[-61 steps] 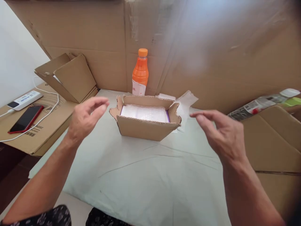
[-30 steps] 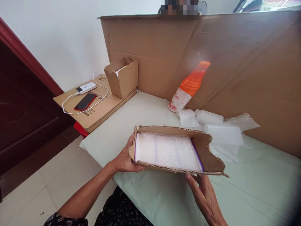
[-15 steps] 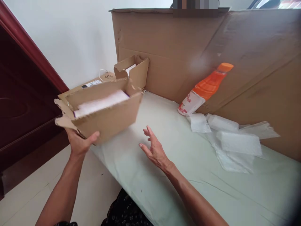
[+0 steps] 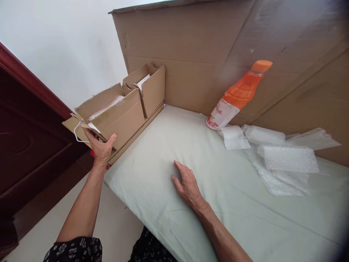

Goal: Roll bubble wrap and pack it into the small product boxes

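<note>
Head view: left hand [image 4: 101,147] grips a cardboard box [image 4: 116,114] holding bubble wrap [image 4: 105,108]; right hand [image 4: 188,185] rests open.

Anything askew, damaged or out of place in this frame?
Loose bubble-wrap pieces lie scattered on the pale sheet beside the orange bottle. The left hand grips a cardboard box with ragged flaps, set tilted. The right hand rests flat on the sheet. Nothing looks spilled.

The open carton [image 4: 120,116] covers most of the flat box beneath it, leaving only a loop of white cable [image 4: 77,134] showing. The left hand [image 4: 101,147] hides the carton's lower corner. The picture's right edge is blurred dark.
</note>
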Available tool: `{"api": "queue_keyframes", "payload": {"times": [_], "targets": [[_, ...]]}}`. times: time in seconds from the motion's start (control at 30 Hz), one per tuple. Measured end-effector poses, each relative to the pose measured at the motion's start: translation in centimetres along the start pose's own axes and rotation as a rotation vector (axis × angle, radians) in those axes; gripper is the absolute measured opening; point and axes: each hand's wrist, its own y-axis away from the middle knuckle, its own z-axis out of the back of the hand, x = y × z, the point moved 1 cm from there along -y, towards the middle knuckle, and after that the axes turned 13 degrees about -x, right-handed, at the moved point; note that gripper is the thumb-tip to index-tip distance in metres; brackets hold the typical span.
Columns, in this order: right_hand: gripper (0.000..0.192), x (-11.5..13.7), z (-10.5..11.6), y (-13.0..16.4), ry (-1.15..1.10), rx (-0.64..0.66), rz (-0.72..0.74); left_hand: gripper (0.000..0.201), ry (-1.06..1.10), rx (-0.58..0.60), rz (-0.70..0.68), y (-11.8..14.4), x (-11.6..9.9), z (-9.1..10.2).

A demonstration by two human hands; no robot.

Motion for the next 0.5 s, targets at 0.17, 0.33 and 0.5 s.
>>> {"api": "queue_keyframes", "payload": {"times": [0.17,0.33,0.5], "targets": [[0.052,-0.3,-0.2,0.0,-0.036,-0.011,-0.001,0.108,-0.129,0.066,0.1,2.9,-0.8,0.4],[0.048,0.1,-0.4,-0.2,-0.081,-0.033,-0.073,0.088,-0.184,0.275,0.099,15.0,-4.3,2.0],[0.048,1.3,-0.4,-0.4,-0.112,0.021,-0.094,0.051,-0.217,0.743,-0.256,21.5,-5.8,3.4]]}}
